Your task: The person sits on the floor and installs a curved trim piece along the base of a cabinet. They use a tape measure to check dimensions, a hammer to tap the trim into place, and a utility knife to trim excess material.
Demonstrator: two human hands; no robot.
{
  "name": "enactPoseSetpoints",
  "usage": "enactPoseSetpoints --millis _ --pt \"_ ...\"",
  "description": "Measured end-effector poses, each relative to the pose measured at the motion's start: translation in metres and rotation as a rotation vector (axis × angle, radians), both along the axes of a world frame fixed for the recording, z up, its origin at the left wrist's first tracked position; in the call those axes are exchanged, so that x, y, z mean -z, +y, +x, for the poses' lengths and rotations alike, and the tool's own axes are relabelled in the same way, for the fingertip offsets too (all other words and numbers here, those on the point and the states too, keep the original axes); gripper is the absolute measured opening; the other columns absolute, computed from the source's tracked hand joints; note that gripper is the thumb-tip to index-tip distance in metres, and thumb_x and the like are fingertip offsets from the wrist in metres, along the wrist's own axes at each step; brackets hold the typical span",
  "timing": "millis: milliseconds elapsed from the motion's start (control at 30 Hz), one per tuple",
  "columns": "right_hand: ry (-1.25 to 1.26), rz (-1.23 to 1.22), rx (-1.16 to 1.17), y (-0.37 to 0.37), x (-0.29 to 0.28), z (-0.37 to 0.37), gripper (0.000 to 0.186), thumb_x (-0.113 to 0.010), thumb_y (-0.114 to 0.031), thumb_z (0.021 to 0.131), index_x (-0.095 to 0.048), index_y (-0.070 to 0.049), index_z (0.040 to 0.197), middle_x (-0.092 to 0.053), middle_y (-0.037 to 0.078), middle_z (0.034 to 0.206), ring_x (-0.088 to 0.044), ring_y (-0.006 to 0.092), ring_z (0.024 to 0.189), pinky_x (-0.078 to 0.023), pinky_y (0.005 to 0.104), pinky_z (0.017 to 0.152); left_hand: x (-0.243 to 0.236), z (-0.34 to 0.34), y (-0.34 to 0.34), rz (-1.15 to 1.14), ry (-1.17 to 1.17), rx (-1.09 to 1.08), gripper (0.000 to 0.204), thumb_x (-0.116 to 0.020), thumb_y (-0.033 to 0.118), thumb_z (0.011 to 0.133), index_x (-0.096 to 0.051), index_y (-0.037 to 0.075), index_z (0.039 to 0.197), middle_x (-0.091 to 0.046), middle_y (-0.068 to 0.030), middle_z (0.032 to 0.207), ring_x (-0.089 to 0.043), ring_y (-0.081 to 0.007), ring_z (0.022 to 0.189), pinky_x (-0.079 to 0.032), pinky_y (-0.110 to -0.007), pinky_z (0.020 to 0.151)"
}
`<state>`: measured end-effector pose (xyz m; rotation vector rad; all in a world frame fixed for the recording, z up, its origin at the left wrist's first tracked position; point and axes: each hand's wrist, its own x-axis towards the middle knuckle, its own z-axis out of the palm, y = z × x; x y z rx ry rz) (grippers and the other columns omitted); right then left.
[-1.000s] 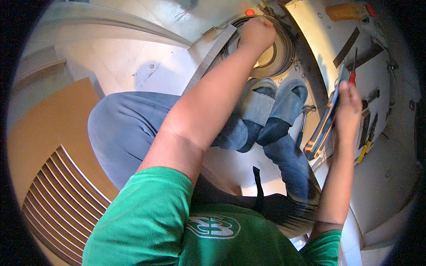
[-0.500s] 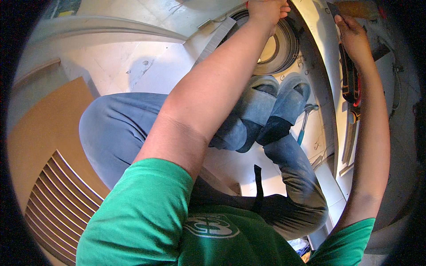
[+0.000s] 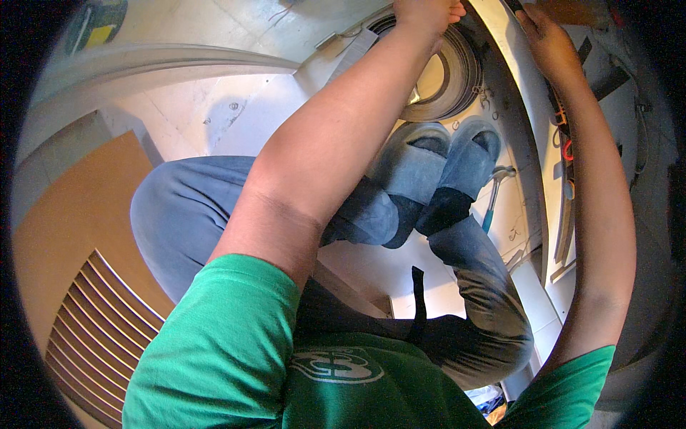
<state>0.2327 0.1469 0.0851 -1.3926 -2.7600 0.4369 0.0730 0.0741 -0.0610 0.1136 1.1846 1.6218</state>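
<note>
My left hand (image 3: 427, 13) reaches far forward to the top rim of a round coil of grey strip (image 3: 457, 79). The picture's edge cuts the hand off, so its grip is hidden. My right hand (image 3: 547, 39) lies with fingers stretched on the curved edge of a white panel (image 3: 525, 136), its fingertips by a dark strip at the top. No tool shows in it. I am squatting, with blue trousers (image 3: 193, 214) and grey-blue slippers (image 3: 446, 161) below the coil.
A blue-handled hammer (image 3: 494, 191) lies on the white floor beside my right slipper. Red and orange tools (image 3: 564, 136) sit on the panel under my right forearm. A brown slatted board (image 3: 93, 307) lies at lower left, and a grey curved rail (image 3: 164, 61) at upper left.
My right hand has moved up and forward from the tools to the panel's upper edge, and the blue and red tool it held is gone. The view has tilted forward; my left hand stayed at the coil.
</note>
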Motion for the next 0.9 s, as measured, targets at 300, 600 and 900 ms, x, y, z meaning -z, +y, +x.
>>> enactPoseSetpoints --millis 300,600,900 --pt "0.188 -0.515 0.286 0.008 -0.02 -0.006 0.031 -0.05 -0.029 0.104 -0.063 -0.003 0.115 -0.067 0.023 0.106 -0.064 0.0341 0.098 -0.047 0.0443 0.091 0.003 0.002 0.001 0.051 0.044 -0.029 0.011 -0.059 0.004 0.096 -0.07 0.002 0.095 -0.07 -0.008 0.079 -0.066 -0.016 0.065 -0.053 -0.025 0.057" --pt "-0.105 0.029 0.143 -0.044 -0.034 -0.028 0.039 -0.056 -0.036 0.101 -0.059 -0.006 0.126 -0.063 0.026 0.121 -0.062 0.0384 0.115 -0.046 0.0473 0.099 -0.013 -0.001 -0.004 -0.043 0.085 -0.004 0.013 -0.058 0.004 0.094 -0.07 0.001 0.094 -0.071 -0.0076 0.078 -0.066 -0.0137 0.064 -0.051 -0.023 0.056" --pt "0.173 0.401 -0.151 -0.071 -0.008 0.036 0.036 -0.066 -0.028 0.095 -0.067 -0.006 0.123 -0.065 0.018 0.105 -0.061 0.0331 0.097 -0.048 0.0408 0.091 -0.006 -0.002 -0.005 0.021 0.123 0.041 0.013 -0.058 0.006 0.094 -0.07 0.001 0.098 -0.071 -0.0077 0.081 -0.065 -0.0147 0.068 -0.053 -0.025 0.063"
